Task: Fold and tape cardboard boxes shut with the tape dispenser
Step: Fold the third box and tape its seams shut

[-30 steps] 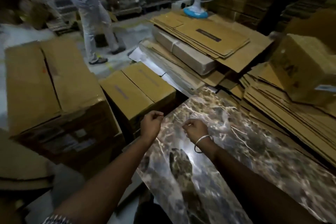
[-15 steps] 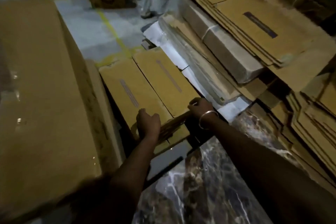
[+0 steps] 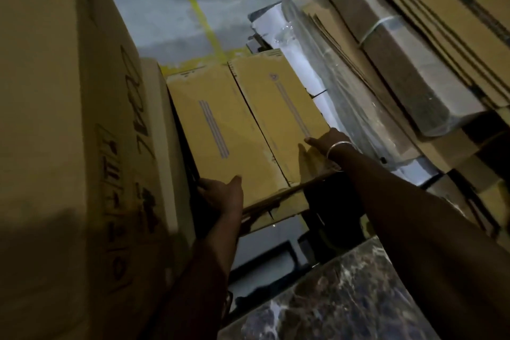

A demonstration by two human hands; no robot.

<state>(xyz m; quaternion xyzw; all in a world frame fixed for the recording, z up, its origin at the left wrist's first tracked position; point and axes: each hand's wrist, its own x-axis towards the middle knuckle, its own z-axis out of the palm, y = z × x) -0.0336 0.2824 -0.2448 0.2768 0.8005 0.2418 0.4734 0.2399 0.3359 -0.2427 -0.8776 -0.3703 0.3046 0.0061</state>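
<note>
L hand [image 3: 220, 196] pinches near-left corner of top flat yellow-brown cardboard box blank [image 3: 248, 130] on stack beside tall brown carton [image 3: 55, 119] | R hand [image 3: 328, 143] grips near-right corner | prob. peeling one blank off to fold | no tape dispenser in view

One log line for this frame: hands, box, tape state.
left hand: grips flattened box near corner | right hand: holds right edge | tape dispenser: not visible

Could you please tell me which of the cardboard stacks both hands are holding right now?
The flattened yellow-brown stack in the middle, with grey printed stripes. The left hand and right hand grip its near corners; the others lie untouched.
</note>
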